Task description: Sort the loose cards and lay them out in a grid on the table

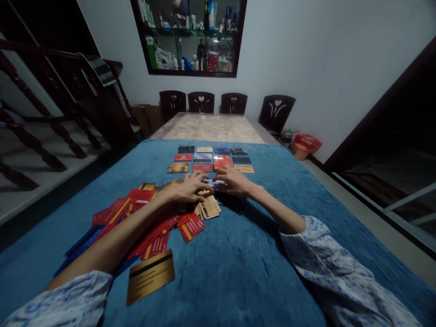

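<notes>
My left hand [195, 187] and my right hand [234, 181] meet over the middle of the blue cloth. Between their curled fingers is a pale, whitish card [216, 183], partly hidden by the fingers; whether it is one card or a small stack I cannot tell. Under my left hand lie cream cards [210, 207]. Dark cards [231, 202] are spread below my right hand. A heap of red cards [158, 245] stretches beneath my left forearm, with blue cards [83, 240] at its left edge. One gold card [151, 276] lies face down nearest me.
Beyond my hands, several cards stand in neat rows, among them a gold card [178, 168] and a red card [183, 157]. The blue cloth [245, 272] covers the near table; bare tabletop [211, 126] shows farther off. Dark chairs [233, 103] line the far end.
</notes>
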The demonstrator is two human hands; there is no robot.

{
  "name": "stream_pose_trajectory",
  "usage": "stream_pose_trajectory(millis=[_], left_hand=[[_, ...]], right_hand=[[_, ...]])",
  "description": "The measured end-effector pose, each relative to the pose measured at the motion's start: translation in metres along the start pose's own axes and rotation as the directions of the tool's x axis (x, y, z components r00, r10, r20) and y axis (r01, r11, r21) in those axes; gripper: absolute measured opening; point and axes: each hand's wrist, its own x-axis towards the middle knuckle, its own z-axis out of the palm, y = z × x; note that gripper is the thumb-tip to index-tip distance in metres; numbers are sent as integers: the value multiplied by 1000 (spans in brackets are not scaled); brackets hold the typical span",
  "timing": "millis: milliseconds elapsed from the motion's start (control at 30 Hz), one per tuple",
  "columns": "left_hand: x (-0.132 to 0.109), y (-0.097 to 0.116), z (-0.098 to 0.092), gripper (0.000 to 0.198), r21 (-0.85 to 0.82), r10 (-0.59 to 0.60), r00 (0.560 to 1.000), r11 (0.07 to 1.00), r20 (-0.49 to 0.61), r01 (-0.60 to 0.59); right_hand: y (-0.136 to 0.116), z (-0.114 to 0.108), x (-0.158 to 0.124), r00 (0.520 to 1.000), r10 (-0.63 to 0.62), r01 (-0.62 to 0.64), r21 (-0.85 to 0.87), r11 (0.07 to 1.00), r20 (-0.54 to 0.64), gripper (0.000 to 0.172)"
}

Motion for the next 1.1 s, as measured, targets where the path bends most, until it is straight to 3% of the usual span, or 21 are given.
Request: stream_pose_trajectory(millis=[167, 367, 633, 867, 1100], left_hand=[[1, -5, 7, 27, -9, 9, 999, 1000, -47, -10], [1, -5, 9, 30, -38, -62, 996, 997, -65, 60], [4, -9, 18, 27, 0, -56, 985, 998, -163, 57], [3, -5, 19, 26, 0, -49, 982, 999, -183, 50], [3, 0, 15, 22, -34, -68, 980, 997, -188, 63]], right_hand=[[-13, -7, 1, 998, 31, -32, 23, 999, 59, 19], [-35, -20, 2, 963, 176, -186, 30, 982, 204, 18], [-60, -25, 2, 924, 242, -232, -69, 970, 296, 51], [-79, -14, 4, 928, 283, -259, -126, 958, 243, 77], [-85, -10, 4, 890, 396, -388, -81, 918, 226, 68]])
